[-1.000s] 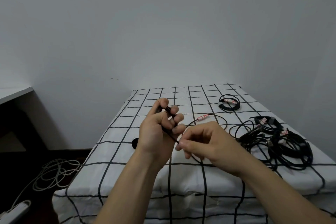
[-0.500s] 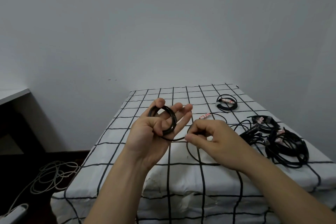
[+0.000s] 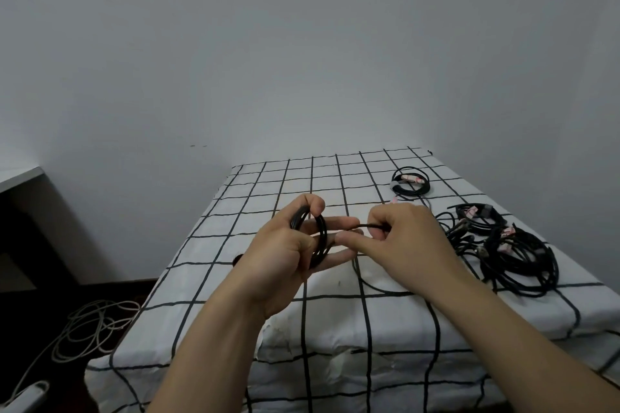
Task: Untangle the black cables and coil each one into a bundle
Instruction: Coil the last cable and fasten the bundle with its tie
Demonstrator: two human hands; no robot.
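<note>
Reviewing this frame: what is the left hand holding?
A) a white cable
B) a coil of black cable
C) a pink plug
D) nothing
B: the left hand has a black coil looped round its fingers and pinned by the thumb, while the right hand pinches the cable leading off it.

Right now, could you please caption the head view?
Left hand holds a black cable coil; right hand pinches its trailing strand.
</note>
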